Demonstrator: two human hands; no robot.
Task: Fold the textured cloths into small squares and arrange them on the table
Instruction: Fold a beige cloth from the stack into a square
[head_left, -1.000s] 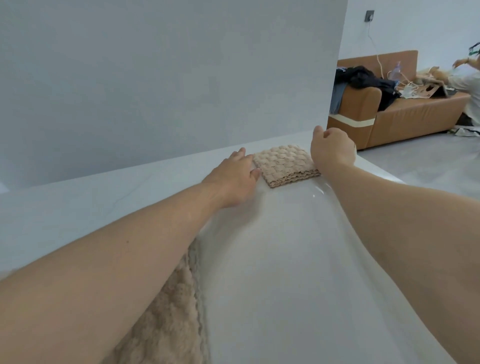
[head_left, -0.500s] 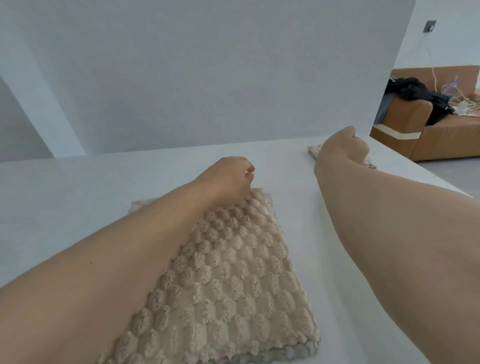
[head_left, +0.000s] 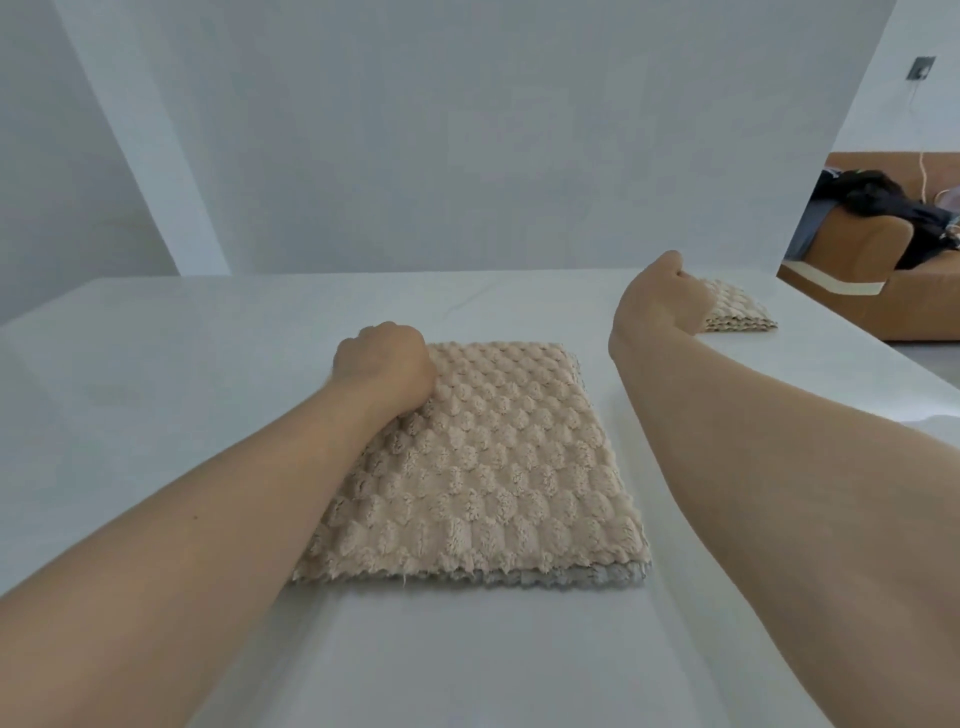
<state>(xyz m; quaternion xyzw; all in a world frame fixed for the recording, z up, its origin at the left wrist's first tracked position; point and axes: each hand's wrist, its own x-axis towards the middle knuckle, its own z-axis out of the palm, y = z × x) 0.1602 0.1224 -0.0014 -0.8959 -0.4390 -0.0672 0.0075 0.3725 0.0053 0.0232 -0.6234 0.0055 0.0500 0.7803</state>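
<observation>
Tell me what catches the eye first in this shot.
A big beige bubble-textured cloth lies central on the white table, the left hand curled on its far left corner. Farther right, the right hand covers part of a small folded cloth. Behind, a brown sofa with dark clothes shows at the right edge.

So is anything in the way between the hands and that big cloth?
Nothing visible. The left hand sits on the far left corner of the big cloth; only bare table separates it from the right hand, by the small folded cloth.
</observation>
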